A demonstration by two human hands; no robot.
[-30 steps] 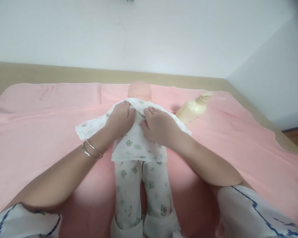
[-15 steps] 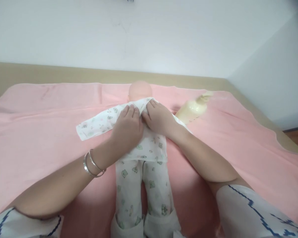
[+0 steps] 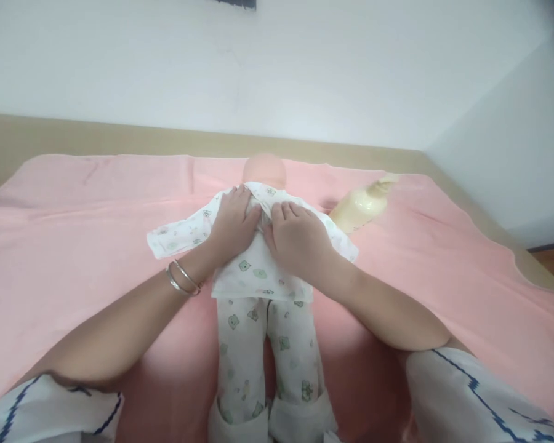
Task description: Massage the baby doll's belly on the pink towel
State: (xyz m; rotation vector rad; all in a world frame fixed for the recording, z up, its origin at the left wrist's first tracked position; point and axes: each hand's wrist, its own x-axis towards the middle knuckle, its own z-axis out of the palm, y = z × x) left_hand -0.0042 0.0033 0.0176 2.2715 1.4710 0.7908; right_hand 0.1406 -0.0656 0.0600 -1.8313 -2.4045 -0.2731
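A baby doll lies on its back, its smooth head (image 3: pixel 264 170) at the far end. It wears a white long-sleeved baby shirt (image 3: pixel 247 271) with small animal prints and matching trousers (image 3: pixel 241 344) with turned-up cuffs. My left hand (image 3: pixel 233 224), with two silver bangles at the wrist, rests on the shirt's chest and grips the cloth by the collar, its thumb at the front fold. Beside it, my right hand (image 3: pixel 300 237) has its fingers bent over the other side of the front, holding bunched cloth. The fingertips are partly hidden in the folds.
A pink sheet (image 3: pixel 96 264) covers the tan padded surface (image 3: pixel 120 132). To the right of the doll lies a glossy pale-yellow object (image 3: pixel 362 206) with a narrow end; its kind is unclear. White walls stand behind and at the right.
My left hand has slid up to the collar, its thumb now spread. My right hand has come slightly down and towards me. The shirt's right sleeve and shoulder now show more.
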